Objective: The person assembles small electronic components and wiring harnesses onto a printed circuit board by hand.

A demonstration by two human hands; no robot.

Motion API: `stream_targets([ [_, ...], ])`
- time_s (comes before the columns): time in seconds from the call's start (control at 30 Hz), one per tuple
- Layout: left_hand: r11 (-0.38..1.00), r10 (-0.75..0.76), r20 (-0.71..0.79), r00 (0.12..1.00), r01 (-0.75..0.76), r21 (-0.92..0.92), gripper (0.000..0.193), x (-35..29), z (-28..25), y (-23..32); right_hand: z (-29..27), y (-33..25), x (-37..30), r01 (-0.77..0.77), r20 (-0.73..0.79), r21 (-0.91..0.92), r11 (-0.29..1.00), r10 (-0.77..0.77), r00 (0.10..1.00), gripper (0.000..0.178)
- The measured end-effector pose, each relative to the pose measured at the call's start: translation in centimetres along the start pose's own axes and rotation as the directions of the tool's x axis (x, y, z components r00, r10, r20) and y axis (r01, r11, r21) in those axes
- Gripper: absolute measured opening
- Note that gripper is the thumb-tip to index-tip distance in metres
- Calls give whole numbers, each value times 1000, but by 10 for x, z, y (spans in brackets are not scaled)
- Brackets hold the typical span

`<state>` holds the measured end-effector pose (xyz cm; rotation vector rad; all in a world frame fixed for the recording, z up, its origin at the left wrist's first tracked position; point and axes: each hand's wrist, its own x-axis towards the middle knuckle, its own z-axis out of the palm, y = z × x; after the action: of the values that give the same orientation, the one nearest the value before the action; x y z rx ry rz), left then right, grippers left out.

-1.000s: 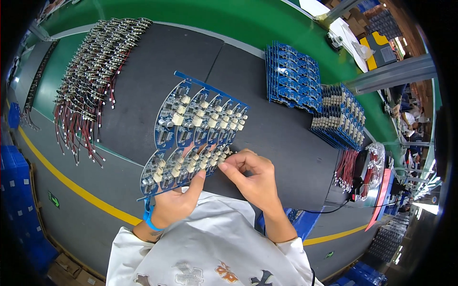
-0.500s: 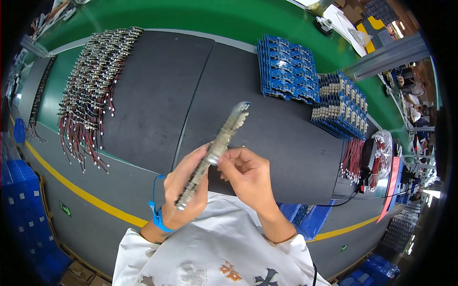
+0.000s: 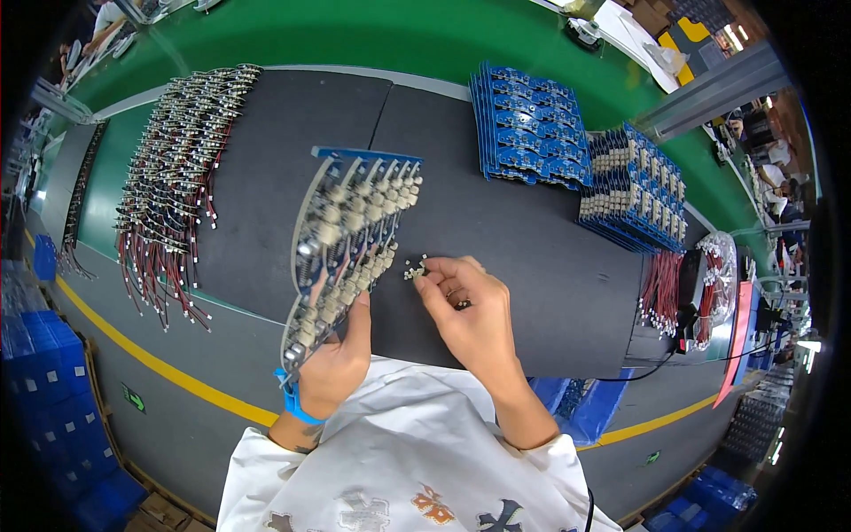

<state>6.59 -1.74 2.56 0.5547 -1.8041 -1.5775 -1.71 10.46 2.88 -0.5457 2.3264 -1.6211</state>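
At lower centre of the frame, the left hand, with a blue wristband, grips the lower end of a long blue circuit panel studded with pale square components. Half a second ago this panel was seen edge-on; it is now turned so its populated face shows. Its long axis runs from lower left to upper centre, top edge pointing away from the person, raised above the dark grey mat surface.

The right hand, just right of the panel, is closed in a pinch on one small pale component; earlier it rested against the panel edge.

Farther off: one long row of assemblies with red and black wires at upper left; two stacks of blue circuit panels, one bare at upper centre, one populated to its right. One bundle of red wires lies at the right edge.
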Motion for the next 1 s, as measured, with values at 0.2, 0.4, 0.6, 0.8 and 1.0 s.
stream_targets([
  [0.2,981,124,178,976,-147,123,22,-1,1,1,19,-10,-3,47,20,385,922,-60,998,11],
  [0.4,934,196,326,925,-277,225,40,6,4,9,19,-16,-6,-269,175,525,807,206,963,11],
  [0.6,994,31,32,999,-34,102,36,1,5,-4,10,-1,-7,-266,153,512,817,218,964,9],
  [0.8,991,14,128,992,-31,129,22,2,3,-3,6,6,-3,47,-77,183,982,-33,997,9],
  [1.0,979,87,309,947,-139,150,35,-1,-2,-8,17,-15,-5,109,30,503,857,-143,989,5],
])
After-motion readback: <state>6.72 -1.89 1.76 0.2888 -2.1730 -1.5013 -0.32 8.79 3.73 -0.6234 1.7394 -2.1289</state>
